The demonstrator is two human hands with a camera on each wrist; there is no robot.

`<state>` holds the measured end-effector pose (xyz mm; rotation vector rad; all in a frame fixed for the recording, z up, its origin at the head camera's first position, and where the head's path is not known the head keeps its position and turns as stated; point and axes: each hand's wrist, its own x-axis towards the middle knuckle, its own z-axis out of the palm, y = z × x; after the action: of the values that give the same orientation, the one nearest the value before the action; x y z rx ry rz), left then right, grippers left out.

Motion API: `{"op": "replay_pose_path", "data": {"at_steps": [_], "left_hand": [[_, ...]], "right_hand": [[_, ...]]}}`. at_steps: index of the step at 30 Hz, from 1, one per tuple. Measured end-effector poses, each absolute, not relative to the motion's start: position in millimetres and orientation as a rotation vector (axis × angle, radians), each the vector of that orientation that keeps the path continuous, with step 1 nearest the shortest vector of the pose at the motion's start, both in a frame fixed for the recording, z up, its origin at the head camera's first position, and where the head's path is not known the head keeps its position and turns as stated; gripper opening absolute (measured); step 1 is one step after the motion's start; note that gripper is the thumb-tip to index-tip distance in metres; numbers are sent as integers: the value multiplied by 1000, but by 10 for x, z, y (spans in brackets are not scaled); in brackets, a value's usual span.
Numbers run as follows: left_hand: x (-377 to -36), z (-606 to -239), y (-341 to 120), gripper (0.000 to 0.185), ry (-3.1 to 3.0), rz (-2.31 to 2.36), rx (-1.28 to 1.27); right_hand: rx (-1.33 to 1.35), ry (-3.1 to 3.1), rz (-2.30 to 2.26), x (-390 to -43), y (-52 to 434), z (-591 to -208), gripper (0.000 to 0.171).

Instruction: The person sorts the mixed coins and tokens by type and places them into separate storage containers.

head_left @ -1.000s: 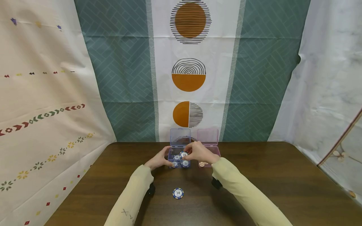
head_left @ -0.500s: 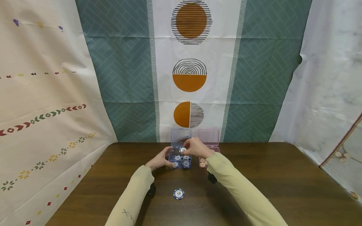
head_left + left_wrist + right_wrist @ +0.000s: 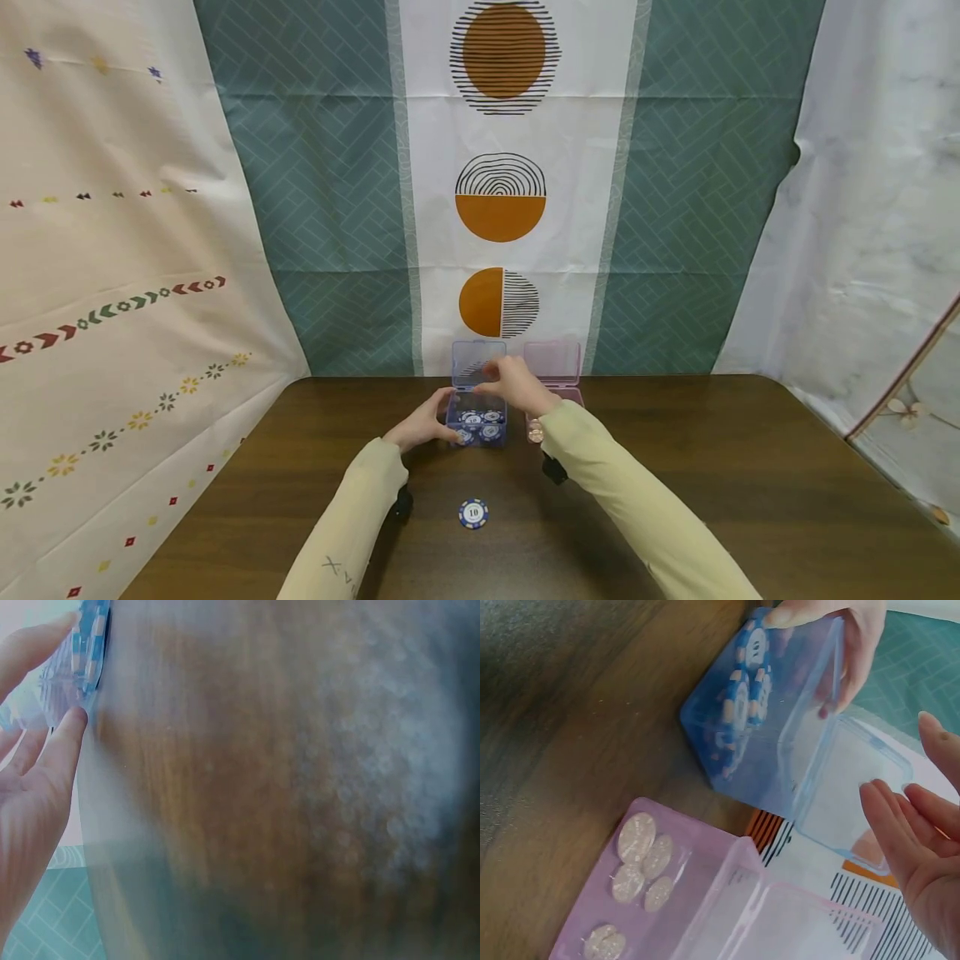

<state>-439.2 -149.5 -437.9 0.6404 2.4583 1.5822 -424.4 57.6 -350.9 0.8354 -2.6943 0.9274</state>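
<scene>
A translucent blue plastic box [image 3: 498, 402] stands at the back of the table with its lid raised, holding several blue-and-white poker chips [image 3: 491, 432]. My left hand [image 3: 420, 427] grips its left side, thumb at the front and fingers toward the back; in the right wrist view the left hand [image 3: 861, 645] spans the box wall. Above the box, in front of its lid [image 3: 855, 787], is my right hand [image 3: 930, 840], fingers apart and nothing between them. Another poker chip [image 3: 473, 513], marked 10, lies flat on the table nearer me.
Right of the blue box, a pink box [image 3: 705, 832] stands with its lid [image 3: 552, 363] up and several pale copper-coloured coins [image 3: 636, 838] inside. Brown wooden table [image 3: 675, 483] extends to both sides. A patterned cloth [image 3: 502, 125] hangs directly behind the boxes.
The poker chip pinched in my right hand has been let go at the blue box. That hand has risen and its fingers have parted. My left hand stays on the box.
</scene>
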Motion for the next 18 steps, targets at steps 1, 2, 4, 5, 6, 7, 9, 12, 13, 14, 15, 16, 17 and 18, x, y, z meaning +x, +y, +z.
{"op": "replay_pose_path", "data": {"at_steps": [1, 2, 4, 5, 6, 7, 9, 12, 13, 14, 15, 16, 17, 18], "left_hand": [[-4393, -4377, -1495, 85, 2455, 1583, 633], [-4392, -4376, -1496, 85, 2457, 1581, 630], [-4390, -4376, -1497, 85, 2455, 1585, 633], [-4389, -4375, -1498, 86, 2456, 1585, 630], [-4387, -4374, -1500, 86, 2456, 1587, 625], [-4384, -4373, -1500, 86, 2454, 1592, 628], [-4379, -4371, -1500, 86, 2453, 1592, 633], [-4374, -4366, -1499, 86, 2455, 1585, 638], [-4376, -4367, -1497, 86, 2458, 1582, 647], [-4379, -4368, -1496, 86, 2461, 1580, 654], [-4382, -4369, -1495, 86, 2463, 1579, 651], [-4385, -4370, -1494, 86, 2464, 1580, 651], [-4390, -4372, -1494, 86, 2464, 1582, 648], [-4392, -4373, -1493, 85, 2467, 1582, 645]], "right_hand": [[840, -2687, 933, -4243, 574, -3497, 36], [842, -2681, 938, -4240, 573, -3486, 36], [844, -2681, 944, -4235, 572, -3467, 35], [843, -2686, 954, -4230, 573, -3459, 35], [841, -2690, 963, -4225, 575, -3452, 35], [842, -2690, 969, -4220, 577, -3446, 34], [846, -2690, 1015, -4206, 587, -3435, 34], [886, -2670, 1034, -4186, 611, -3431, 34], [906, -2665, 1016, -4181, 620, -3434, 34], [929, -2660, 1018, -4175, 629, -3440, 34], [953, -2654, 1000, -4167, 639, -3447, 35], [976, -2648, 976, -4161, 648, -3457, 36], [991, -2646, 958, -4153, 656, -3467, 36], [1007, -2644, 941, -4144, 663, -3478, 36]]}}
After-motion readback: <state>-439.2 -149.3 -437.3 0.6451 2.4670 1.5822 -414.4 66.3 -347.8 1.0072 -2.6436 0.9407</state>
